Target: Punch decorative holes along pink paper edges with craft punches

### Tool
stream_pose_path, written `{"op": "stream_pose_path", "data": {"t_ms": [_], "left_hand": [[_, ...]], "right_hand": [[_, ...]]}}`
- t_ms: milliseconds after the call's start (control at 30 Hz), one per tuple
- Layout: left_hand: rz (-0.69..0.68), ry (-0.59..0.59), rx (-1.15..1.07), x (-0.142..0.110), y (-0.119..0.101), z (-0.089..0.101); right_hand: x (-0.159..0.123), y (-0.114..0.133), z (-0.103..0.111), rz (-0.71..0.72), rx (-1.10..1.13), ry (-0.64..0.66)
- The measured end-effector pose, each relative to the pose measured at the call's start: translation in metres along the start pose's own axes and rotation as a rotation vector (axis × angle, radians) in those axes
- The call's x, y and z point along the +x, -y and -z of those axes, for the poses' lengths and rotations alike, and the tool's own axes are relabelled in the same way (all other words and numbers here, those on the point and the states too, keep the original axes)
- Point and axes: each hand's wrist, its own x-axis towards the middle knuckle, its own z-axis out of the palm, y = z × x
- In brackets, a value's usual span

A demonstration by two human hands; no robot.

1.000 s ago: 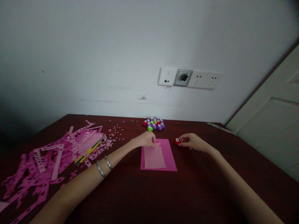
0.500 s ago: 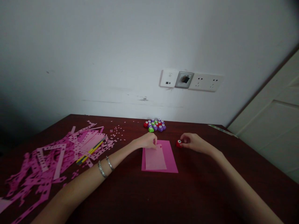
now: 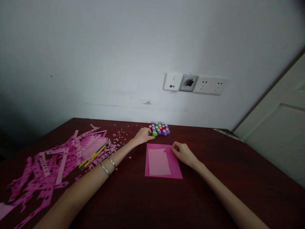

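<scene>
My left hand (image 3: 143, 135) reaches to the near left side of a cluster of small craft punches in red, green and purple. Its thumb and forefinger are apart, close beside a green craft punch (image 3: 154, 134) and a partly covered red one (image 3: 150, 126). My right hand (image 3: 183, 153) has its fingers curled together at the upper right of a magenta sheet (image 3: 175, 165); whatever is in them is hidden. A smaller light pink paper (image 3: 159, 163) lies on the magenta sheet, with a tiny red shape (image 3: 164, 151) near its top right corner.
Punched pink paper strips (image 3: 63, 162) heap on the left, with a yellow and black cutter (image 3: 93, 156) on them. Tiny paper bits (image 3: 118, 135) are scattered beside the heap. A thin strip (image 3: 228, 135) lies at the back right. A wall with sockets (image 3: 208, 85) stands behind.
My left hand has moved from the pink paper up to the craft punches, its fingers parting. My right hand has shifted left to the magenta sheet; the red punch it held no longer shows there.
</scene>
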Motion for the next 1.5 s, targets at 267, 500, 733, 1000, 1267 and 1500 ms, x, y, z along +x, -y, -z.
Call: {"op": "stream_pose_path", "data": {"t_ms": [267,500,733,1000,1267,1500], "left_hand": [[-0.006,-0.024,0.002,0.007,0.012,-0.019],[0.0,-0.047,-0.008,0.01,0.01,-0.023],[-0.013,-0.048,-0.028,0.009,0.004,-0.01],[-0.175,-0.033,-0.118,0.001,-0.053,0.039],[-0.353,0.101,-0.152,-0.024,-0.084,0.054],[-0.358,0.236,-0.173,-0.034,-0.093,0.052]], "right_hand": [[0.001,-0.003,-0.003,-0.012,-0.036,0.003],[0.001,-0.001,-0.003,-0.024,-0.055,-0.001],[0.001,0.002,0.0,-0.026,0.0,-0.033],[0.0,0.025,0.034,0.015,0.137,-0.178],[-0.004,0.035,0.063,0.019,0.248,-0.16],[-0.003,0.037,0.055,0.043,0.258,-0.03]]}}
